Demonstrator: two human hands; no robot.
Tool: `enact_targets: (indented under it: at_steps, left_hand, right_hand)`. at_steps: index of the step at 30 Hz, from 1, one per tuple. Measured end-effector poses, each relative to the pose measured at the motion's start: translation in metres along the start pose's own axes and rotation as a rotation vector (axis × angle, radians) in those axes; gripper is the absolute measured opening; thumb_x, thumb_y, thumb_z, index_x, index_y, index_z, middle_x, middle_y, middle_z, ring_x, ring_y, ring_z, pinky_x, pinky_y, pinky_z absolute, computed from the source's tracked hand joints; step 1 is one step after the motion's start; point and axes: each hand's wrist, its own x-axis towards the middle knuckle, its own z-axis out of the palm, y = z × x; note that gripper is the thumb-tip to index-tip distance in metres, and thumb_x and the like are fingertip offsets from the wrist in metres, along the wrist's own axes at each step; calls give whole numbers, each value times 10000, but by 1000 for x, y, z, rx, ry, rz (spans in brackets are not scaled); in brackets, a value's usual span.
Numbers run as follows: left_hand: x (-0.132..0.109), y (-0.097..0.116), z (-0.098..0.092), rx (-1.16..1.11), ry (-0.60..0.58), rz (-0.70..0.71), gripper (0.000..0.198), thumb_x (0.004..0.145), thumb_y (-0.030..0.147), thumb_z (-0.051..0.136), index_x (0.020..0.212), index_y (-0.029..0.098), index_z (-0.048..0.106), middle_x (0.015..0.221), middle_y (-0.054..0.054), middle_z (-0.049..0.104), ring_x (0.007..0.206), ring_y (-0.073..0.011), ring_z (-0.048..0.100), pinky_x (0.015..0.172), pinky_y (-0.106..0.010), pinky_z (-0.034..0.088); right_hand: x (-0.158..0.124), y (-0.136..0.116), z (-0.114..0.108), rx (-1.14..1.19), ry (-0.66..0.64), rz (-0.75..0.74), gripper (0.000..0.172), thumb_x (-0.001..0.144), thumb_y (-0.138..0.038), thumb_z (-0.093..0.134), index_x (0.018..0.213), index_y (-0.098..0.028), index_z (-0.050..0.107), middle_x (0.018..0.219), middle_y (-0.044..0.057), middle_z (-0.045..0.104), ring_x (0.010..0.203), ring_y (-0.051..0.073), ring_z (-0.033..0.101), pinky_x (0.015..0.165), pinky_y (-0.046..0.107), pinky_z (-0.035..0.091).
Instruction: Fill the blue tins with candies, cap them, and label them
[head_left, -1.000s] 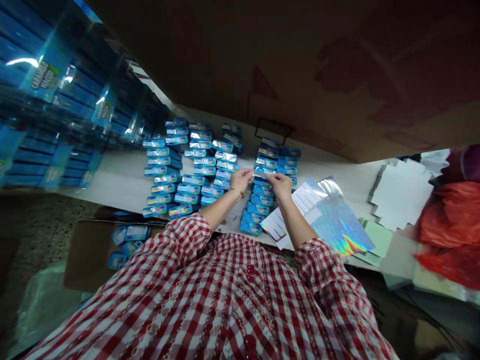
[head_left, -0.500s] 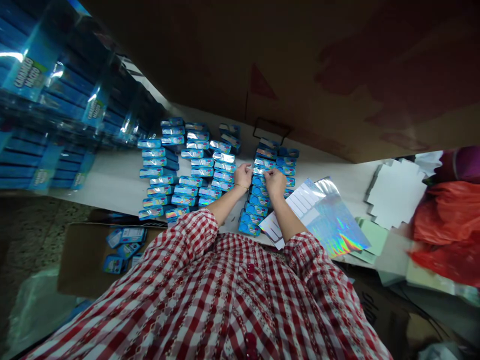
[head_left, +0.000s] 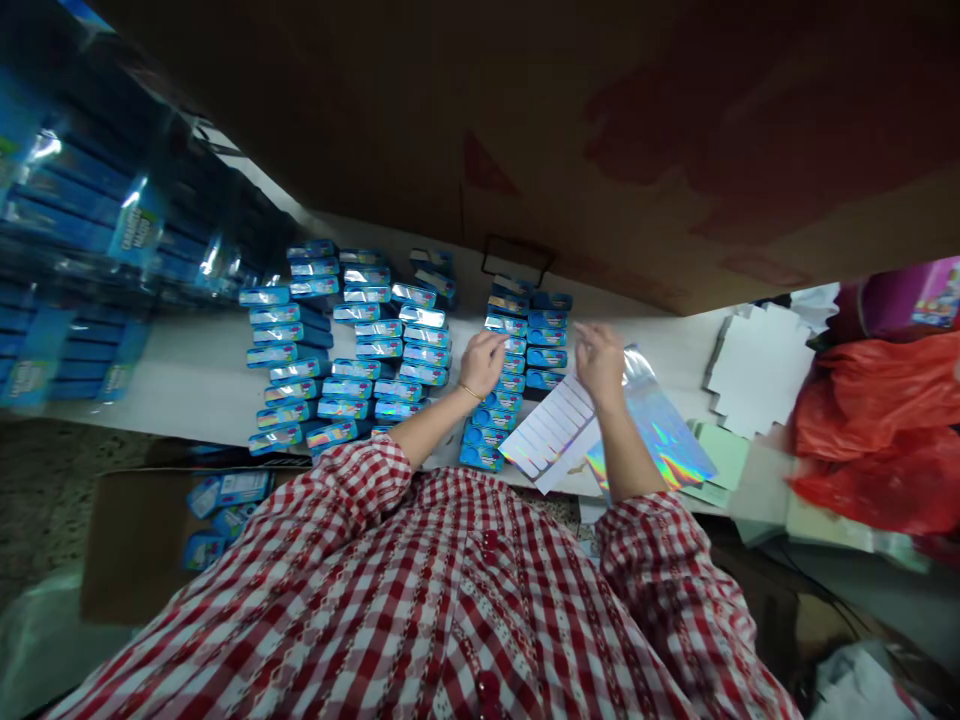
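Note:
Rows of small blue boxes [head_left: 357,368] stand on the white table [head_left: 187,360]. My left hand [head_left: 482,362] is at the left side of a column of blue boxes [head_left: 489,418], its fingers drawn together; whether they pinch something is too small to tell. My right hand [head_left: 600,362] is above the top of a sheet of white label strips [head_left: 547,430], right of the boxes. Its fingertips are blurred, and what they hold, if anything, cannot be made out. Under my right forearm lies a shiny holographic sheet [head_left: 664,425].
A large brown carton [head_left: 450,100] overhangs the back. Wrapped blue packs [head_left: 90,220] are stacked at the left. An open cardboard box [head_left: 135,540] with blue boxes is below left. White cut sheets [head_left: 761,370] and a red plastic bag [head_left: 885,430] lie right.
My right hand has moved right, away from the box column and over the label sheet. My left hand stays beside the column. The whole view has shifted slightly.

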Motion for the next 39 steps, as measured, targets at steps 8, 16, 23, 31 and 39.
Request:
enact_targets:
  at_steps: [8,16,23,31,39]
  left_hand:
    - [-1,67,71,74,-603,-2,306,760,248,627,1044,137,661,946,-86,689,912,-221,619,821,-307,466]
    - [5,62,87,-316,-613,-78,323,729,104,533,1013,100,685,918,-48,704,840,-165,618,784,-262,473]
    - [9,66,85,-179,-593,-68,314,741,122,497,971,137,711,857,-31,707,803,-171,619,759,-269,474]
    - [-1,70,92,-162,-419,-46,310,763,157,548,1046,176,673,1028,-67,687,1035,-216,583,957,-336,412]
    - [-39,47,14,-949,-110,-571,510,800,573,503,990,127,661,876,-76,681,823,-153,639,744,-268,489]
  right_hand:
    - [-3,82,0,195,-217,-92,248,788,-176,523,934,-205,722,961,80,666,913,209,608,846,356,484]
    - [-41,89,-9,-114,-49,-352,343,913,-167,375,1100,-220,657,1205,99,612,972,200,583,850,336,444]
    - [-61,82,-42,-117,115,-352,191,896,-259,472,902,-200,654,1116,93,651,925,201,594,808,334,466]
    - [-74,14,-124,345,74,-63,122,814,-251,524,735,-197,599,826,40,627,734,147,580,643,270,468]
    - [-45,-36,-32,1093,-135,531,208,612,-377,632,642,-175,594,511,-39,532,454,91,479,405,203,348]
